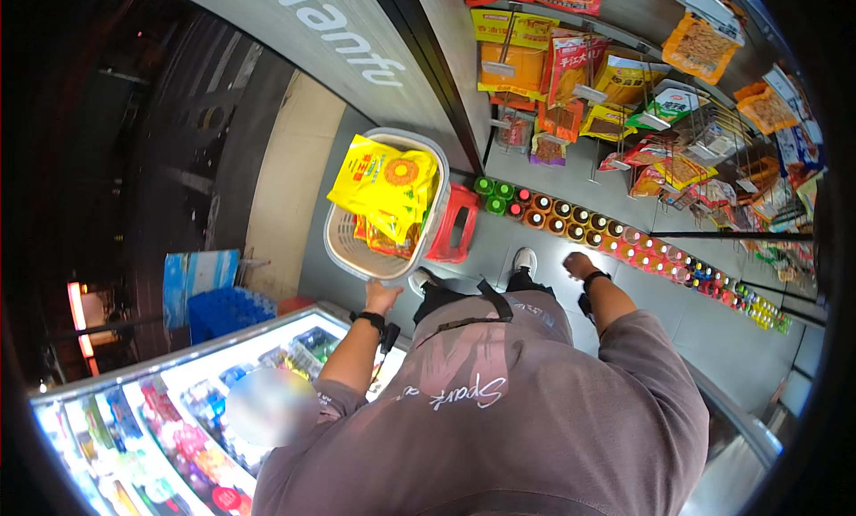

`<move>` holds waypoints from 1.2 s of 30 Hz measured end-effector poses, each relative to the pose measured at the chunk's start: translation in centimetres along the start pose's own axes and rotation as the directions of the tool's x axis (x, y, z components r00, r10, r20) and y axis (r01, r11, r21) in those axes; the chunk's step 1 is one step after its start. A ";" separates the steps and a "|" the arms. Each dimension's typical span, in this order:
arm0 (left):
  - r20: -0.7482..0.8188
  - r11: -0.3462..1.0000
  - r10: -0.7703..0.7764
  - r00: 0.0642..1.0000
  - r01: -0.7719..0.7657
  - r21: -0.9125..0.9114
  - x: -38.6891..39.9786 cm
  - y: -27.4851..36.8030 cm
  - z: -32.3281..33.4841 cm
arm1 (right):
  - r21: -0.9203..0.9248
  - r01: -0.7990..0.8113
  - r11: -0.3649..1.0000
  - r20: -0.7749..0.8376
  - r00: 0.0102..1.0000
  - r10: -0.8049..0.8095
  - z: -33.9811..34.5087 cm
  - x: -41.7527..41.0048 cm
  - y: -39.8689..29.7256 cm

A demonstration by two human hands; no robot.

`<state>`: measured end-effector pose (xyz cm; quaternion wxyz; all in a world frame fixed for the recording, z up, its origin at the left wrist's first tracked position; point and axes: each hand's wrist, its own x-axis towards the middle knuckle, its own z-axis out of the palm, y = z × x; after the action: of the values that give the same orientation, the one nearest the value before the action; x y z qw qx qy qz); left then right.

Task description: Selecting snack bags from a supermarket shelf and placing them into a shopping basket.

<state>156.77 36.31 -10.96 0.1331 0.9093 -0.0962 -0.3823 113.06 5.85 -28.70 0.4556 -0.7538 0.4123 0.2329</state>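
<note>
My left hand [382,297] is at the near rim of a beige plastic basket [341,238], with the thumb pointing right. The fingers are partly hidden, so their grip on the rim is unclear. Yellow snack bags [384,178] lie in the basket and rise over its left side. Under them is a red and orange food packet [388,245]. My right hand [578,265] hangs over the grey tiled floor [622,295], fingers curled, with nothing visible in it. Each wrist has a black band.
A red plastic stool [461,225] stands beside the basket. Bottled drinks [575,221] line the floor below hanging snack packets [575,71]. At lower left is a lit glass-topped display freezer [200,409], with a blue crate [227,312] behind it. A grey panel [321,27] bears writing.
</note>
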 end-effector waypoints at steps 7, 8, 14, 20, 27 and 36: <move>0.056 0.990 0.103 0.993 -0.108 0.092 -1.0 1.7 0.6 | 0.452 -0.380 0.807 0.149 0.924 0.352 -2.4 -4.8 5.6; 0.029 0.984 0.121 0.992 -0.124 0.129 -0.9 1.2 0.6 | 0.489 -0.362 0.794 0.132 0.930 0.343 -2.6 -4.6 5.3; 0.034 0.995 0.051 0.998 -0.054 0.086 1.4 1.6 -0.2 | 0.464 -0.289 0.837 0.107 0.957 0.270 -2.7 -4.5 1.0; -0.380 0.961 -0.111 0.918 0.197 0.196 4.7 2.0 0.2 | 0.317 -0.084 0.945 -0.015 0.995 0.094 -5.3 -5.6 -4.4; -0.496 0.866 -0.431 0.754 0.500 0.007 9.7 4.0 1.0 | 0.320 -0.209 0.924 -0.126 0.957 0.260 -8.2 -9.7 -6.8; -0.522 0.843 -0.515 0.680 0.512 -0.164 7.6 7.7 1.1 | 0.338 -0.332 0.881 -0.034 0.931 0.364 -6.4 -11.7 -6.8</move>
<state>160.63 26.79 -14.34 0.0443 0.9692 0.2052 -0.1286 112.12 6.68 -13.78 0.5043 -0.5919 0.5951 0.2026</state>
